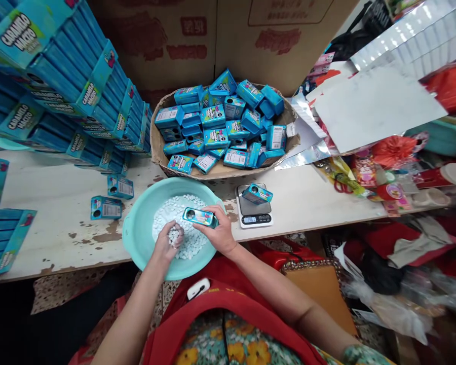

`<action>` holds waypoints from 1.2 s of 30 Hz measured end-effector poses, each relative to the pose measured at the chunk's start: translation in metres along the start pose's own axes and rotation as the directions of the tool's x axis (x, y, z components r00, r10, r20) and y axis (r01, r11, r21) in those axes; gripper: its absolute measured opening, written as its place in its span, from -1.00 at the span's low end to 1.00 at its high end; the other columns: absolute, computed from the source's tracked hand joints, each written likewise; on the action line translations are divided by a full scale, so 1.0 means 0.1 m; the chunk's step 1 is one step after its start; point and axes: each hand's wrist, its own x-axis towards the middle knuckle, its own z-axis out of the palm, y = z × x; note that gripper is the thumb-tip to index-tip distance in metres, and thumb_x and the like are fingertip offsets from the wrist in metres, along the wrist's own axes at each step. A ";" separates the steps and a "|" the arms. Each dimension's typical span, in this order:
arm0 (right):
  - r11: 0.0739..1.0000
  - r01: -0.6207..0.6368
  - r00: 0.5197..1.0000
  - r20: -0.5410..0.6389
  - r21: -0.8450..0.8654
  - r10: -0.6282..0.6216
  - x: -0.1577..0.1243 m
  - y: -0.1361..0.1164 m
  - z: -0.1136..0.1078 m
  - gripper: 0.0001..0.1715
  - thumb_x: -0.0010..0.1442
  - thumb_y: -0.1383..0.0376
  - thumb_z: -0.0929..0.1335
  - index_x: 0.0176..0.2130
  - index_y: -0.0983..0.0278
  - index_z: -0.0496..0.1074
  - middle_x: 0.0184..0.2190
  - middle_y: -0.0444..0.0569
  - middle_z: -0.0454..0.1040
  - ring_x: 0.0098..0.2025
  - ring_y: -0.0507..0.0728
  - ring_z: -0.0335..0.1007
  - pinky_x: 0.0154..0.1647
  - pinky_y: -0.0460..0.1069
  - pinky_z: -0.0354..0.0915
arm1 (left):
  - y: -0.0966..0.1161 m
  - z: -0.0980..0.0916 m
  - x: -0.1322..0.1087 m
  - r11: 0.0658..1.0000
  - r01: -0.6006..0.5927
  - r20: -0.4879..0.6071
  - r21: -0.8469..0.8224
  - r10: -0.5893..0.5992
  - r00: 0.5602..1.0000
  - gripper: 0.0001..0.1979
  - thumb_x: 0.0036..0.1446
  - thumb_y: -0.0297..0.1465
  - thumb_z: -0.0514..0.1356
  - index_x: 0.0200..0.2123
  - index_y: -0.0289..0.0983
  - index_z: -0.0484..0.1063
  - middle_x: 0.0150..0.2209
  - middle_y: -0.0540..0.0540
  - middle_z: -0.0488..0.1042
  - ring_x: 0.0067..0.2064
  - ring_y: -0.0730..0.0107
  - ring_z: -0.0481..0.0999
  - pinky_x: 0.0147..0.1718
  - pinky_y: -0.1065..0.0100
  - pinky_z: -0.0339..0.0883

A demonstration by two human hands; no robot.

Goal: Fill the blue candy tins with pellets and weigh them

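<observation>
A turquoise basin (140, 223) sits at the table's front edge with a heap of small white candies (177, 213) in it. My left hand (169, 243) is cupped over the basin and closed round a handful of the white candies. My right hand (218, 230) grips a small blue candy box (199, 217) lying sideways above the basin's right side. Another small blue box (257, 194) rests on a little digital scale (254, 209) just right of the basin.
A cardboard tray (157, 147) full of small blue boxes stands behind the basin. Tall stacks of blue cartons (76, 91) fill the left. Two loose boxes (106, 208) lie on the white table (61, 223). Foil sheets, packets and clutter crowd the right.
</observation>
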 end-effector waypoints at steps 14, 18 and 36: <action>0.999 -0.026 0.991 0.127 -0.022 0.028 -0.06 -0.14 0.02 -0.60 -0.01 0.18 0.49 -0.16 0.20 0.39 -0.22 -0.02 0.42 -0.13 0.16 0.38 -0.08 0.06 0.33 | 0.43 0.98 -0.42 0.808 -0.582 -0.066 -0.098 0.578 0.814 -0.68 0.07 -0.26 0.21 -0.59 -0.28 0.22 -0.68 0.09 0.19 -0.68 0.61 0.20 -0.71 0.52 0.08; 0.999 -0.026 0.986 0.164 -0.019 0.028 -0.07 -0.15 0.09 -0.64 0.02 0.20 0.47 -0.17 0.21 0.39 -0.24 -0.02 0.42 -0.15 0.15 0.37 -0.10 0.06 0.32 | 0.36 1.05 -0.35 0.669 -0.743 -0.128 -0.013 0.736 0.665 -0.68 0.07 -0.32 0.21 -0.63 -0.28 0.21 -0.64 0.07 0.22 -0.56 0.52 0.34 -0.52 0.42 0.26; 0.962 -0.178 0.975 0.172 0.206 0.143 -0.02 -0.21 -0.14 -0.53 -0.09 0.12 0.52 -0.19 0.21 0.42 -0.22 -0.04 0.44 -0.15 0.14 0.40 -0.07 0.05 0.34 | 0.62 0.59 -0.17 0.905 -0.401 -0.190 -0.145 0.372 0.908 -0.58 0.10 -0.11 0.19 -0.55 -0.26 0.13 -0.64 0.09 0.24 -0.68 0.65 0.22 -0.73 0.57 0.06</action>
